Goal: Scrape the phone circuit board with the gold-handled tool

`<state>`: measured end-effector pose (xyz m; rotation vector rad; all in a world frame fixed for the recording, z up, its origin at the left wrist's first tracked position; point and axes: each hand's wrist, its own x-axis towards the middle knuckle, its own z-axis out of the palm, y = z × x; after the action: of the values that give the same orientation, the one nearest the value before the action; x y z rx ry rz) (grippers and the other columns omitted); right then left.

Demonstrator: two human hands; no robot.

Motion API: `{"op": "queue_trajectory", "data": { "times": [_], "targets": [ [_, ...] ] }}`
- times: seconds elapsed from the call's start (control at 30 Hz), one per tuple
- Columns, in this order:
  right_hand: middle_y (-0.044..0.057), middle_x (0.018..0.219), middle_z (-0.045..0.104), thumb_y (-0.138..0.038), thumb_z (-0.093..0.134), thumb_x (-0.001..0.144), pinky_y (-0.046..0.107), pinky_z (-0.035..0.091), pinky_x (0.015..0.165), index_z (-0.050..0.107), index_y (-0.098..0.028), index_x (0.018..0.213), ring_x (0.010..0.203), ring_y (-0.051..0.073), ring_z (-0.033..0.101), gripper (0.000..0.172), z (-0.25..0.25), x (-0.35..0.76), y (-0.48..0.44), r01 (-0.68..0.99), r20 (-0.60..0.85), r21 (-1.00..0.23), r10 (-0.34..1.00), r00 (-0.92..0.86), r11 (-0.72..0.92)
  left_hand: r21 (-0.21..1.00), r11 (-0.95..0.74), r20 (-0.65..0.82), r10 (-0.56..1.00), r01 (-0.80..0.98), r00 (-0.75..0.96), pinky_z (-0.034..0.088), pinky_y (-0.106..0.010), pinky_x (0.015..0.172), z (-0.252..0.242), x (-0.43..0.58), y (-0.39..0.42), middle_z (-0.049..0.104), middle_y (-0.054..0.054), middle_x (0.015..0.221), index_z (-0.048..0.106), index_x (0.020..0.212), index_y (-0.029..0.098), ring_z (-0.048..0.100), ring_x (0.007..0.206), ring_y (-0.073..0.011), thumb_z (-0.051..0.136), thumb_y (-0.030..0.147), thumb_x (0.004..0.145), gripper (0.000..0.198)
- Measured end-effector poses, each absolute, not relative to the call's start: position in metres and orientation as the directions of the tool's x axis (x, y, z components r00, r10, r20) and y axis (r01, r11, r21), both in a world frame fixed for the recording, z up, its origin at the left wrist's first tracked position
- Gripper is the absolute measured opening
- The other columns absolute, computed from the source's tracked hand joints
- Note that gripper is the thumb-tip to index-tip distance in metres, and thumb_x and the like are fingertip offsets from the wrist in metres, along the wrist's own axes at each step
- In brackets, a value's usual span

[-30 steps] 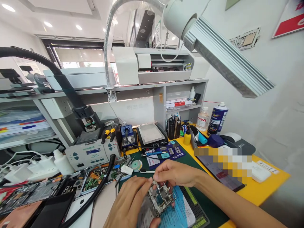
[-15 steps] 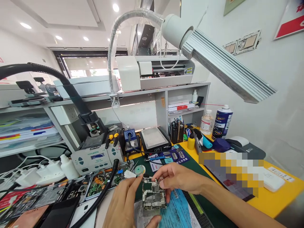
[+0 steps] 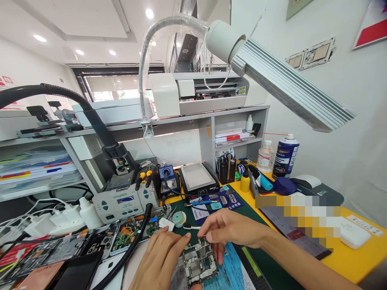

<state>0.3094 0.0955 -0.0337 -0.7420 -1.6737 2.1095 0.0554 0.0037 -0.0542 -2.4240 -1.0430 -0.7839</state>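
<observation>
A phone circuit board (image 3: 200, 262), crowded with silver shields and chips, is held tilted low in the middle of the view. My right hand (image 3: 231, 229) pinches its upper right edge between thumb and fingers. From the left side, my left hand (image 3: 165, 257) grips the board, its fingers along the edge and its thumb tip at the bottom; part of that hand is cut off by the frame. Beneath the board lies a blue printed sheet (image 3: 227, 268) on a dark green mat (image 3: 256, 229). Just beyond the hands is a small brush (image 3: 192, 227).
A round tin (image 3: 179, 218) stands behind my hands. At left are a black hose (image 3: 133, 245), a tray of circuit boards (image 3: 127, 235) and a hot-air station (image 3: 123, 201). A tablet (image 3: 298, 237) lies at right. Above hangs a lamp (image 3: 290, 80).
The circuit board has moved slightly down and right and turned, tilting in my hands. My left hand has shifted a little lower, and the brush behind the board shows more.
</observation>
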Motion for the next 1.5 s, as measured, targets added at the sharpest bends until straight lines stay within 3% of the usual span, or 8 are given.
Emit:
{"op": "queue_trajectory", "data": {
  "times": [0.33,0.63,0.83,1.1,1.27,1.5],
  "targets": [
    [0.005,0.062,0.07,-0.039,0.085,0.074,0.028,0.058,0.054,0.069,-0.009,0.091,0.057,0.018,0.071,0.039,-0.03,0.312,0.095,-0.021,-0.173,-0.946,0.557,-0.812,-0.323,-0.086,-0.63,0.665,0.54,0.772,0.515,0.051,-0.043,0.107,-0.046,0.06,-0.005,0.067,-0.011,0.118,0.051,0.134,0.017,0.064,0.117,-0.0269,0.072,0.045,0.084,0.061],
    [0.006,0.065,0.072,-0.032,0.086,0.076,0.029,0.06,0.054,0.07,-0.008,0.093,0.059,0.019,0.072,0.033,-0.027,0.314,0.095,-0.094,-0.141,-0.918,0.539,-0.83,-0.385,-0.022,-0.658,0.69,0.534,0.752,0.488,0.051,-0.046,0.106,-0.049,0.062,-0.008,0.064,-0.01,0.117,0.059,0.111,0.024,0.061,0.119,-0.0261,0.073,0.035,0.085,0.032],
    [0.006,0.067,0.073,-0.029,0.083,0.081,0.03,0.061,0.054,0.07,-0.01,0.097,0.059,0.02,0.074,0.028,-0.026,0.315,0.096,-0.132,-0.121,-0.901,0.531,-0.839,-0.413,0.076,-0.641,0.68,0.594,0.764,0.43,0.056,-0.044,0.099,-0.052,0.062,-0.013,0.058,-0.012,0.128,0.059,0.118,0.024,0.06,0.12,-0.026,0.069,0.036,0.09,0.032],
    [0.01,0.073,0.076,-0.029,0.078,0.085,0.033,0.062,0.056,0.066,-0.011,0.098,0.063,0.023,0.075,0.025,-0.028,0.315,0.098,-0.125,-0.137,-0.885,0.507,-0.851,-0.449,0.178,-0.659,0.665,0.628,0.731,0.404,0.058,-0.033,0.089,-0.052,0.066,-0.011,0.052,-0.01,0.131,0.06,0.124,0.028,0.064,0.107,-0.0191,0.066,0.034,0.093,0.033],
    [0.009,0.072,0.075,-0.031,0.077,0.086,0.033,0.062,0.057,0.064,-0.011,0.099,0.063,0.021,0.075,0.028,-0.027,0.315,0.097,-0.12,-0.146,-0.888,0.52,-0.841,-0.444,0.22,-0.649,0.657,0.65,0.728,0.382,0.057,-0.033,0.088,-0.055,0.068,-0.01,0.05,-0.008,0.132,0.061,0.125,0.03,0.062,0.105,-0.0183,0.062,0.033,0.095,0.03],
    [0.001,0.077,0.07,-0.027,0.089,0.07,0.03,0.059,0.056,0.061,-0.014,0.104,0.059,0.017,0.071,0.046,-0.028,0.309,0.091,-0.12,-0.156,-0.909,0.594,-0.789,-0.399,0.182,-0.591,0.643,0.676,0.786,0.36,0.059,-0.034,0.084,-0.055,0.07,-0.008,0.056,-0.009,0.125,0.06,0.125,0.031,0.065,0.1,-0.0203,0.07,0.036,0.09,0.036]
  ]
}}
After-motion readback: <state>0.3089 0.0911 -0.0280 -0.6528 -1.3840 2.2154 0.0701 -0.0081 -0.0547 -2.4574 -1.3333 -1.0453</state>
